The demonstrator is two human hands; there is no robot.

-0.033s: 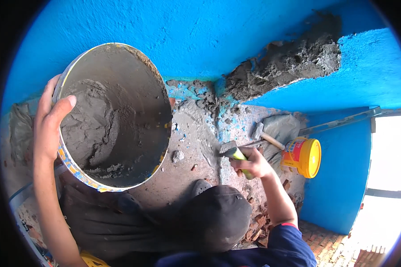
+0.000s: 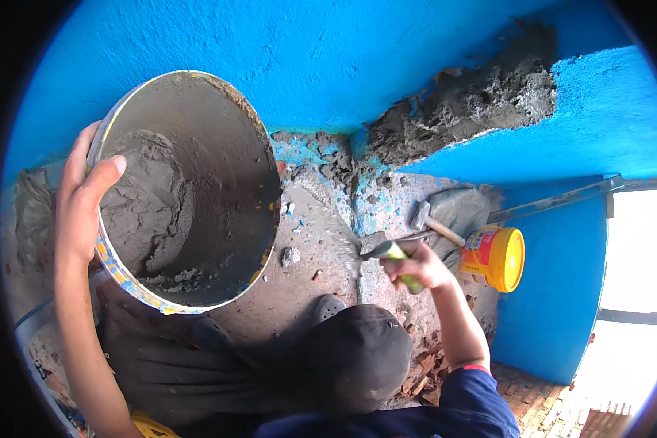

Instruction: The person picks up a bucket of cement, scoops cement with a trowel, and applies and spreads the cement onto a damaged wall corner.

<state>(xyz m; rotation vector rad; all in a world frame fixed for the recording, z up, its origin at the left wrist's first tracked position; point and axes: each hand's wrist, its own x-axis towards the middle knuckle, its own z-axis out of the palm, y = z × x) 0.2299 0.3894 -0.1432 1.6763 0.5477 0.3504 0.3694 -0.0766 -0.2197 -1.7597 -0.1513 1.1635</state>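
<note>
My left hand (image 2: 84, 193) grips the rim of a large bucket (image 2: 230, 190), thumb hooked over the edge. The bucket leans with its mouth facing me, and wet grey mortar (image 2: 150, 204) lies inside. My right hand (image 2: 423, 266) is closed round the green and dark handle of a trowel (image 2: 398, 263). The trowel's blade is smeared by motion over the dusty floor, right of the bucket. Ahead of it, rough grey mortar (image 2: 474, 106) covers a strip along the corner of the blue walls.
A hammer (image 2: 442, 228) with a wooden handle lies beyond my right hand, by a small yellow bucket (image 2: 509, 259). A long metal bar (image 2: 555, 201) leans there. Broken brick pieces (image 2: 423, 365) are strewn near my right knee (image 2: 365, 354). A grey plastic sheet (image 2: 35, 219) is at far left.
My right hand has shifted very slightly to the right with the trowel. My left hand and the bucket stay in place.
</note>
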